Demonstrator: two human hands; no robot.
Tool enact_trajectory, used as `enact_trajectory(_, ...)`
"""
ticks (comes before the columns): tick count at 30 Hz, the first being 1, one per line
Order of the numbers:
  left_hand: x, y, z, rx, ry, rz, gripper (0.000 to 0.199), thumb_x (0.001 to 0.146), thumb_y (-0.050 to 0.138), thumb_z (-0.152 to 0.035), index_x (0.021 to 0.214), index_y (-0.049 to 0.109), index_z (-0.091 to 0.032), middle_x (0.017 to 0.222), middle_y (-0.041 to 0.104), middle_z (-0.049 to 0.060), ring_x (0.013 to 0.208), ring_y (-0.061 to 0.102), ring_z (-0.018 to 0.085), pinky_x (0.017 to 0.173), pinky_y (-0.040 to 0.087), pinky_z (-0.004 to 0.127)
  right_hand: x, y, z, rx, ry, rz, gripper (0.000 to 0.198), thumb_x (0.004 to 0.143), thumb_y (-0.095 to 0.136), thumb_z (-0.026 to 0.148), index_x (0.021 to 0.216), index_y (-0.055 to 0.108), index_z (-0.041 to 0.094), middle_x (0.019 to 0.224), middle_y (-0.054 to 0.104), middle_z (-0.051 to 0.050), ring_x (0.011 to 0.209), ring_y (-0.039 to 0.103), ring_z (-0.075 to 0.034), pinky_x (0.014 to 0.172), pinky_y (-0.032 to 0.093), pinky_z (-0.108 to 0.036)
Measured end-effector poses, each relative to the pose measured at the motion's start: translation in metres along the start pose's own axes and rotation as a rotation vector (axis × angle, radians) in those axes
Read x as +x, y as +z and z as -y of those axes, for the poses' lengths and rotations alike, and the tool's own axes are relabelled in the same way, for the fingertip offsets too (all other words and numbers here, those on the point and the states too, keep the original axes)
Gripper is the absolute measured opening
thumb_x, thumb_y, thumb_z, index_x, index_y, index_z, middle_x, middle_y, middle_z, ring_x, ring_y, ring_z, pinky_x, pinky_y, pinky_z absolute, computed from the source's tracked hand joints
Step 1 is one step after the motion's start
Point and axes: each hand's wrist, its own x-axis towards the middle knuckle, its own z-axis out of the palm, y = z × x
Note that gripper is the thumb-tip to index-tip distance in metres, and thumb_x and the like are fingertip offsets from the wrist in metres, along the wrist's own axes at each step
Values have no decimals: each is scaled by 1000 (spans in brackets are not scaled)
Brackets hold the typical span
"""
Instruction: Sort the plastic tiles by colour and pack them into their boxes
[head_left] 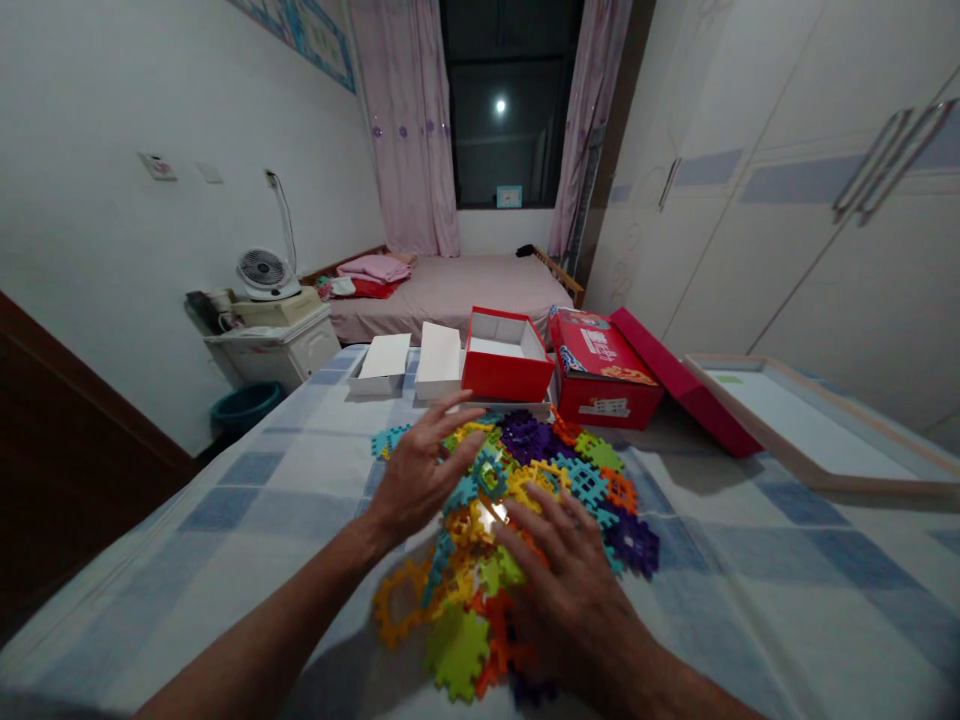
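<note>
A heap of toy pieces [517, 485] with notched edges is spread on a checked sheet [277, 480], in front of the person. Yellow, orange, teal, lime green and purple are mixed in it, and many pieces are overlapped. The left hand [420, 470] is held over the left side of the heap, open, with its fingers spread. The right hand [566, 560] is laid over the near right part, also open, with the fingers fanned toward the middle. Some pieces are hidden beneath both hands, so exact contact cannot be told.

The far side of the heap is closed off by a row of boxes. At the left a low white box [382, 360] is seen, then a taller white box [439, 360], then an open red box [506, 375] with a pale inside. Next to it a red carton [607, 400] is placed, with a dark red lid [686, 385] leaned against its right side. Farther right, a shallow tray [832, 425] is set on the sheet.

Beyond the boxes, a bed [480, 285] is placed below a curtained window [506, 130]. To the left, a fan [264, 272] is stood above a small cabinet [304, 345]; a bin [246, 408] is seen below. The right side is taken up by a wardrobe [750, 230].
</note>
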Motion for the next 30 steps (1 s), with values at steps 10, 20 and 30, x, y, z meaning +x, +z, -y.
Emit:
enact_trajectory(10, -11, -5, 135, 363, -284, 3, 42, 87, 40, -42, 116, 58, -17, 126, 58, 13, 123, 48, 26, 107, 32, 45, 41, 36, 43, 110, -330, 235, 30, 93, 39, 38, 113, 52, 20, 115, 59, -6, 126, 36, -27, 112, 14, -55)
enact_trajectory(20, 14, 39, 76, 67, -183, -10, 33, 81, 53, -33, 107, 63, -15, 108, 62, 9, 103, 59, 20, 95, 44, 35, 47, 17, -10, -135, -122, 142, 5, 89, 50, 17, 88, 55, 19, 85, 60, -1, 97, 51, -19, 113, 7, -52)
enact_trajectory(30, 41, 79, 12, -42, 171, 217, 32, 85, 50, -20, 114, 64, -19, 129, 56, 8, 119, 52, 19, 104, 39, 35, 21, -20, -67, -132, 262, -36, 13, 87, 50, 14, 85, 60, 21, 88, 63, -2, 104, 51, -22, 105, 23, -49)
